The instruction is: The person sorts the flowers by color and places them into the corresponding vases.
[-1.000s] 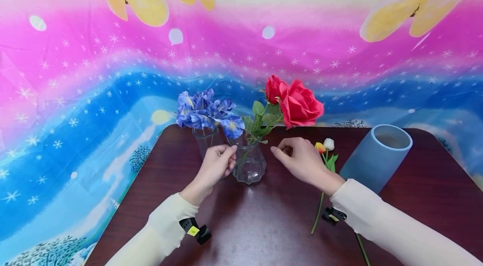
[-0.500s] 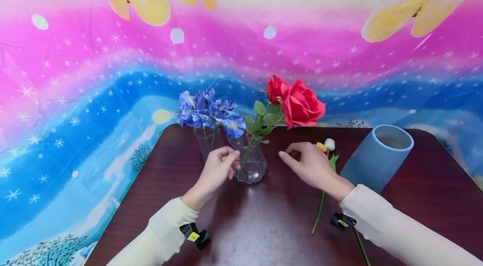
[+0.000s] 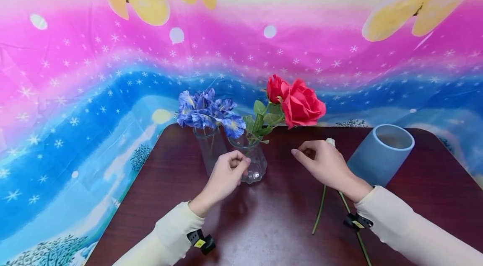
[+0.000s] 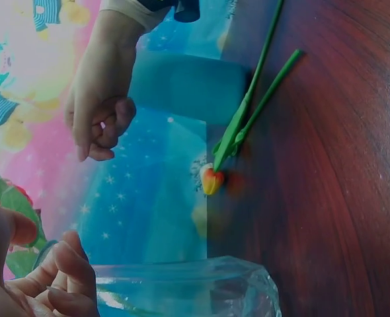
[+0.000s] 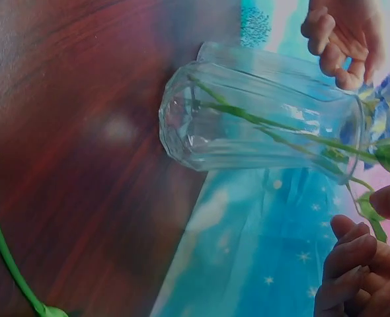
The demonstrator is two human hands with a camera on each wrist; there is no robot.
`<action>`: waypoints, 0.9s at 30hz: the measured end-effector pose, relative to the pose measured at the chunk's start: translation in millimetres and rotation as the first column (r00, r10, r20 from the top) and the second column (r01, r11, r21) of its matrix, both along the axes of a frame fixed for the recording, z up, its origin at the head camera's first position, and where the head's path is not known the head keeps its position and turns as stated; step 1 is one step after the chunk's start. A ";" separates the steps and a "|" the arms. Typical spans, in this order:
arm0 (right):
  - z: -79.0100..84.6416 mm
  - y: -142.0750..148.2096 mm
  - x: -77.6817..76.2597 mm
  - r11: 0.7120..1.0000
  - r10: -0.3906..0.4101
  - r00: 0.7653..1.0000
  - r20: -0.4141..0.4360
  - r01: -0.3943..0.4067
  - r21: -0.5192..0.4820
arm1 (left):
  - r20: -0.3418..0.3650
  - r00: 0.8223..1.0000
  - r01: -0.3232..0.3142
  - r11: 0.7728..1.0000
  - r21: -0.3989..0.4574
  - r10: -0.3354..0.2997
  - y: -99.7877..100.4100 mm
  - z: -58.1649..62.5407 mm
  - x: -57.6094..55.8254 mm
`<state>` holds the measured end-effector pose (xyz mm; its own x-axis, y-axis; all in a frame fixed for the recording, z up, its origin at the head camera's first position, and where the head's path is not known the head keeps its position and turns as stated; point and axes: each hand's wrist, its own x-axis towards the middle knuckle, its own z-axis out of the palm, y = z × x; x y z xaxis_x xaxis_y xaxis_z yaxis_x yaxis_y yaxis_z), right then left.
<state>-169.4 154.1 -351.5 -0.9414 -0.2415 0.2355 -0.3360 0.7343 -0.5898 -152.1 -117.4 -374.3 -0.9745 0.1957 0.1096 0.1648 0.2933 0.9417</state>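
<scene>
My left hand [image 3: 226,176], fingers loosely curled and holding nothing, is just in front of the clear glass vase [image 3: 257,165] and hides part of it. Red roses [image 3: 302,104] with green leaves stand in that vase, their stems [image 5: 268,122] showing through the glass in the right wrist view. My right hand [image 3: 324,163] hovers right of the vase, loosely curled with nothing in it. Two tulips lie on the table beneath it. Their stems [image 3: 320,211] show below the hand, and a white tulip head [image 3: 330,142] peeks out behind it. An orange-yellow tulip head [image 4: 212,181] appears in the left wrist view.
Behind and left of the rose vase stands a second glass vase [image 3: 205,146] with blue irises [image 3: 205,109]. A blue-grey vase [image 3: 381,157] stands at the right of the dark wooden table [image 3: 151,215]. A printed cloth [image 3: 226,40] hangs behind.
My right hand has moved right, away from the rose vase, and now covers most of the tulip heads. My left hand has shifted slightly right and toward me. The flowers and vases stay put.
</scene>
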 end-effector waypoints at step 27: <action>60.2 53.7 6.5 0.996 -0.084 0.980 -0.182 0.089 0.021 | -0.013 0.998 0.061 0.994 -0.090 -0.062 22.3 3.4 5.0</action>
<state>-162.9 207.9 -291.3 -0.9018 -0.1701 0.3973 -0.3691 0.7814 -0.5032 -147.1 -95.0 -371.0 -0.9587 0.2649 0.1039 0.1996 0.3656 0.9091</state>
